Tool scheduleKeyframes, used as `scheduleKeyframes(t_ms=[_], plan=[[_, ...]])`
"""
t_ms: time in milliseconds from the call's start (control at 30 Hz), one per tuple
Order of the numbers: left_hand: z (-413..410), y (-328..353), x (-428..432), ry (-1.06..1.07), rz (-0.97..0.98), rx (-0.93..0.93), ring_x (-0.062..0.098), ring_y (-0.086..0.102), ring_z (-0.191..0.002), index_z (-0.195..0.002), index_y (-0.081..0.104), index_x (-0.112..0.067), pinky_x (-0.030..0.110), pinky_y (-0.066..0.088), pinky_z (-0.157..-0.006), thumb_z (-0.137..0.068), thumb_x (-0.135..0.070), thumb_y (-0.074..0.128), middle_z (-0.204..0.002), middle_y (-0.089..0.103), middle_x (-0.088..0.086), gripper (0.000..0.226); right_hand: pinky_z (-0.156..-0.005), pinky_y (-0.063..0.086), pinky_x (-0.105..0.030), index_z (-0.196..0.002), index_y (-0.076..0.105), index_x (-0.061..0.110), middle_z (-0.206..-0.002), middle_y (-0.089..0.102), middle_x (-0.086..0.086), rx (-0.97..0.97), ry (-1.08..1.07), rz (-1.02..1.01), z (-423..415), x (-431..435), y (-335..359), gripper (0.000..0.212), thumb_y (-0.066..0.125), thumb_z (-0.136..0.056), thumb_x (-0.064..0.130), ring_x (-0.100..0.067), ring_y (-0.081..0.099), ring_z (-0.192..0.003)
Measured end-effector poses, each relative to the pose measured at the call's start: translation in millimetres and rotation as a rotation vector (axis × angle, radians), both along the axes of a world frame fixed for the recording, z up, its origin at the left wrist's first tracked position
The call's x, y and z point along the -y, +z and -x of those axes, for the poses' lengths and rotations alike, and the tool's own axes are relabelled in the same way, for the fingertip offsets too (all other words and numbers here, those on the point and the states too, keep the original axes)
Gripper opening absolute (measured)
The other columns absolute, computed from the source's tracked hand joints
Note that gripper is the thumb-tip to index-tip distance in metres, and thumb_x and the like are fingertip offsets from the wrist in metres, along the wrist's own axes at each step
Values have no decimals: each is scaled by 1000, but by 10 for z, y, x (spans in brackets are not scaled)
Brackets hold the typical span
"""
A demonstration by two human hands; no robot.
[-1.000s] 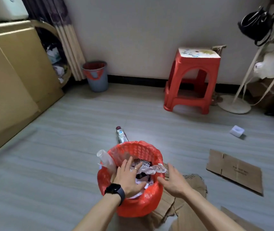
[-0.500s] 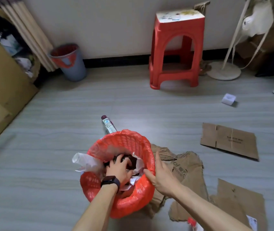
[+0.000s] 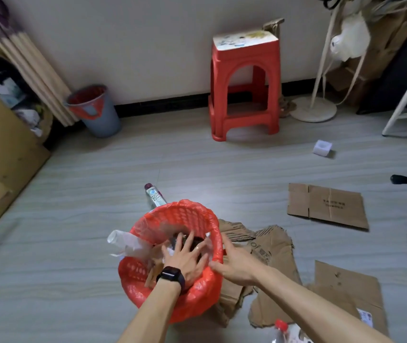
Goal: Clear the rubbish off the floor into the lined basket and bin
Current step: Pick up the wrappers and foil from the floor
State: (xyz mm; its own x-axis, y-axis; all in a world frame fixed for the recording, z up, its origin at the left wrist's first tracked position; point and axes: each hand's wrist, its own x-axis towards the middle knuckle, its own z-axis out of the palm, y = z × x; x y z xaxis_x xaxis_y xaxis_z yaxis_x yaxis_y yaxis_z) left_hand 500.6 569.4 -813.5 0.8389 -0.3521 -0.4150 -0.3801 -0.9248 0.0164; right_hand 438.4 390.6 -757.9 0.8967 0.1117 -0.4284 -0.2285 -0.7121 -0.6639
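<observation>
Left hand (image 3: 185, 256) now splayed flat, pressing rubbish (image 3: 154, 267) down inside red-lined basket (image 3: 197, 300), right hand (image 3: 237, 263) straight-fingered against its rim, torn cardboard (image 3: 271, 248) beside basket on floor (image 3: 73, 243), bottle (image 3: 155, 196) lying just behind it, lined bin (image 3: 101, 115) by far wall (image 3: 148, 45).

A black rectangular smartwatch (image 3: 171, 276) on a black strap wraps my left wrist, just behind my fingers (image 3: 187, 243); a thin pale ring (image 3: 198, 248) circles one of them.

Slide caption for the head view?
Left hand presses rubbish into the red-lined basket; right hand rests against its rim.
</observation>
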Motion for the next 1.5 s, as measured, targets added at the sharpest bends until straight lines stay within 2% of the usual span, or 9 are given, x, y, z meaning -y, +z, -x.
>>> scheduleKeyframes(t_ms=[167, 267, 367, 567, 767, 933, 1067, 1267, 1500], plan=[[-76, 120, 7, -4, -203, -95, 24, -7, -151, -143, 29, -55, 69, 5, -110, -98, -58, 24, -164, -3, -6, 46, -106, 44, -41, -156, -2, 24, -141, 53, -19, -8, 31, 126, 102, 225, 259, 92, 52, -86, 48, -36, 51, -129], [-173, 477, 294, 106, -67, 86, 24, 10, -149, -138, 45, -32, 58, 20, -113, -94, -47, 37, -160, 20, 3, 47, -110, 40, -40, -157, 2, 16, -151, 41, -20, 10, -21, 224, 243, 675, 511, 86, 51, -91, 41, -35, 43, -136], [-178, 959, 689, 173, 175, 244, 29, 39, -131, -127, 53, -21, 43, 38, -105, -91, -40, 46, -139, 48, 10, 42, -108, 40, -45, -156, 9, 15, -151, 40, -20, 25, -96, 322, 505, 1210, 822, 76, 49, -97, 40, -37, 42, -136], [175, 1706, 1943, -117, 525, 224, 27, 45, -127, -135, 51, -18, 38, 41, -104, -90, -33, 56, -136, 51, 10, 47, -105, 43, -47, -155, 13, 16, -149, 42, -15, 71, -247, 548, 1244, 2233, 1404, 74, 50, -96, 42, -36, 47, -131], [746, 1875, 3060, -395, 602, 125, 23, 41, -129, -139, 44, -25, 37, 41, -104, -91, -34, 56, -143, 43, 3, 51, -109, 39, -45, -156, 13, 22, -154, 35, -7, 43, -517, 532, 2119, 3151, 1536, 77, 50, -94, 47, -29, 39, -138], [1177, 1729, 3827, -593, 501, 52, 26, 40, -129, -143, 35, -28, 40, 41, -105, -90, -35, 55, -147, 38, 2, 57, -110, 37, -36, -154, 22, 22, -151, 42, -8, 13, -783, 472, 2958, 3760, 1227, 77, 53, -89, 51, -26, 43, -136], [1380, 1478, 4418, -717, 377, 26, 27, 29, -141, -148, 27, -32, 45, 31, -114, -89, -37, 55, -157, 25, 3, 66, -108, 38, -32, -153, 26, 22, -152, 41, -7, -36, -964, 377, 3457, 4137, 765, 76, 57, -89, 49, -24, 48, -132], [1513, 674, 5174, -854, 165, 6, 27, 15, -148, -152, 19, -35, 48, 20, -119, -88, -43, 57, -162, 8, 3, 75, -106, 36, -29, -151, 29, 19, -145, 44, -7, -149, -1064, 309, 3750, 4624, -244, 69, 57, -92, 40, -23, 47, -130], [1450, -525, 6109, -1020, 1, 53, 41, -13, -147, -152, 6, -47, 62, 4, -116, -79, -70, 58, -160, -25, 2, 92, -115, 29, -34, -153, 27, 11, -155, 29, -16, -257, -1055, 358, 3448, 5432, -1434, 71, 59, -93, 32, -29, 35, -142]])
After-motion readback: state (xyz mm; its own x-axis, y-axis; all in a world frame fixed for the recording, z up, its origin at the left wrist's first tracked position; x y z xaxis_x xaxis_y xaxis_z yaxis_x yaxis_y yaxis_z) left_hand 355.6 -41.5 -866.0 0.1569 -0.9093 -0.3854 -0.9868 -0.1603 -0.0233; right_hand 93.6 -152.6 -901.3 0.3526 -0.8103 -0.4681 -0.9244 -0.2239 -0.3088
